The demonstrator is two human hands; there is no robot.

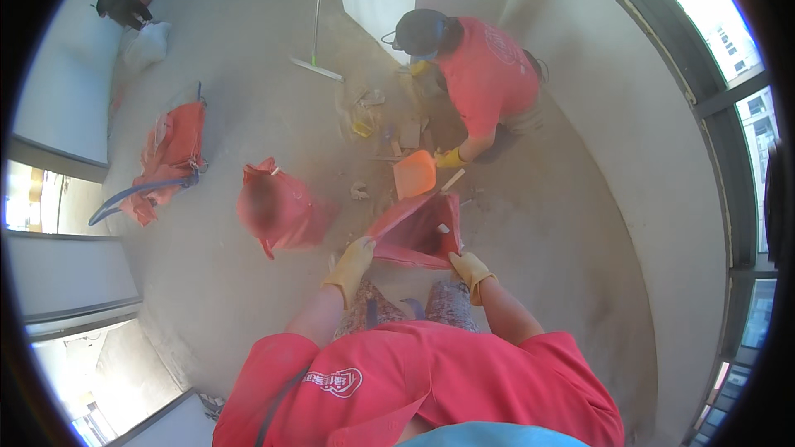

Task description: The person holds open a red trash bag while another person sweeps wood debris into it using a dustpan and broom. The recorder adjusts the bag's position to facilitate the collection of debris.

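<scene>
Between my hands a red woven sack [404, 254] is held with its mouth spread wide. My left hand [351, 268], in a pale yellow rubber glove, grips the left corner of the rim. On the opposite side my gloved right hand [472, 272] pinches the right corner. A small white piece [443, 228] shows inside the mouth; the sack's depth is dark. Just beyond the far rim is an orange dustpan [415, 175], held by a co-worker's yellow-gloved hand [452, 158]. A light-coloured strip [453, 180] sticks up at the sack's far edge.
A co-worker [484, 68] in a red shirt crouches by debris [407, 133] near the wall corner. A second red sack [282, 208] stands left. Farther left are red bags [168, 155] with a blue strap. A wide floor squeegee [317, 68] stands behind. Another person [121, 3] is beside a white sack [148, 45].
</scene>
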